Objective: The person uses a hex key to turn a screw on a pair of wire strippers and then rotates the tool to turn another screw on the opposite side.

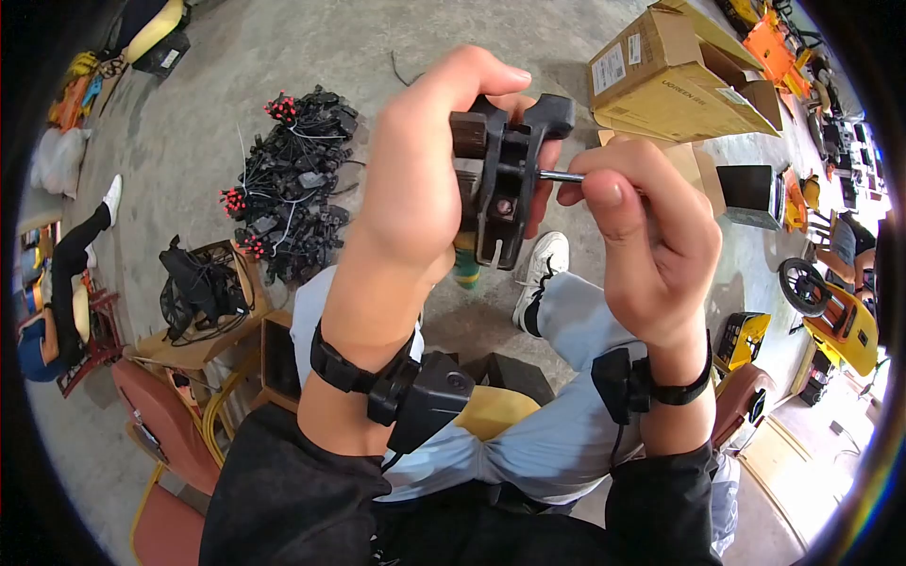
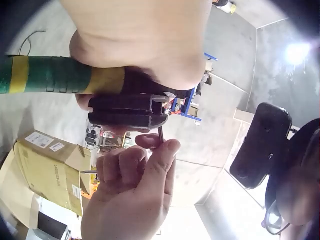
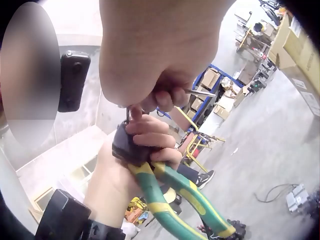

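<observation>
In the head view my left hand (image 1: 406,189) grips a black slotted part (image 1: 512,160) with brown blocks along one side. Green-and-yellow tool handles (image 3: 150,189) extend from the same grip in the right wrist view; I cannot tell whether they join the black part. My right hand (image 1: 661,226) pinches a thin metal hex key (image 1: 563,176), with one end meeting the black part's side. At roughly a right angle to that, the key's other end (image 2: 89,172) pokes out past the curled right fingers in the left wrist view.
Black cables with red tips (image 1: 293,179) lie heaped on the concrete floor. A cardboard box (image 1: 661,80) stands at upper right, and a carton (image 1: 250,316) of black gear sits left. Around me are a brown chair (image 1: 156,406), a yellow two-wheeler (image 1: 849,330) and another person's leg (image 1: 71,255).
</observation>
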Demonstrator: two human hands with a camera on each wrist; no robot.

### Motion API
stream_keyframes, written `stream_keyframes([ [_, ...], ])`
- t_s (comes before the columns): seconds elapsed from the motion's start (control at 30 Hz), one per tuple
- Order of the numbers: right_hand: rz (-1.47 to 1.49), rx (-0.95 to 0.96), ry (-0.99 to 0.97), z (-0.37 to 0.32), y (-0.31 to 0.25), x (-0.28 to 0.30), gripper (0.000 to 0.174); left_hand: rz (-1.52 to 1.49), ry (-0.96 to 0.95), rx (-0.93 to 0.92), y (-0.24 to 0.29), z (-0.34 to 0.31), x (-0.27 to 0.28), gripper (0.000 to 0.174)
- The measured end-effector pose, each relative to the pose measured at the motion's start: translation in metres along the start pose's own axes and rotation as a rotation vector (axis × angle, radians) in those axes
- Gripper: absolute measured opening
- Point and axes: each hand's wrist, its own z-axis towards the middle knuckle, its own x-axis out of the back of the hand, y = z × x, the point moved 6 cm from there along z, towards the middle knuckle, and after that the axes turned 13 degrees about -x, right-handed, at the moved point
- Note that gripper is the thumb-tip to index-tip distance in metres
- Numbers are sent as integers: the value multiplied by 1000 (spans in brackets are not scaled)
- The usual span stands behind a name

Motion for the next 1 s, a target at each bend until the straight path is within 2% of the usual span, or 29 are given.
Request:
stream_keyframes([
  [0.03,59,-60,3,0,4,0,20,40,55,-64,5,-2,-2,34],
  [0.1,30,-47,9,-1,5,-2,21,82,112,-128,8,-2,1,35],
  [0.17,2,-34,15,-2,3,-3,22,386,-54,-429,19,-2,-2,34],
  [0.23,374,-477,-60,-3,20,-10,28,403,-46,-432,19,-3,-3,35],
  [0.27,374,-478,-61,-1,18,-6,28,419,-38,-434,20,-3,-3,36],
  [0.33,950,-824,-337,-8,24,-19,33,453,-21,-441,22,-4,-5,38],
  [0.37,950,-823,-339,-7,23,-19,33,471,-13,-444,24,-5,-6,39],
  [0.43,821,-731,-162,-3,22,-9,35,506,6,-453,27,-6,-7,42],
  [0.5,752,-663,-130,-4,25,-8,35,524,14,-457,30,-5,-8,43],
  [0.57,360,-426,35,-1,15,0,37,92,137,-54,9,0,3,44],
  [0.6,273,-333,47,-1,10,3,34,36,97,-52,8,1,1,44],
  [0.63,273,-333,48,-1,13,1,34,37,96,-52,8,2,2,44],
  [0.7,216,-135,61,-2,8,-2,27,-36,31,53,1,1,0,43],
  [0.73,124,-36,9,-1,3,0,21,-36,30,54,1,1,-1,43],
  [0.8,92,-4,19,-2,0,-1,20,-1,-17,40,2,0,-4,42],
  [0.93,-27,62,9,-1,-3,-1,18,15,10,15,4,-1,-3,40],
  [1.0,-99,94,20,0,-4,-1,18,-112,2,15,1,2,2,33],
])
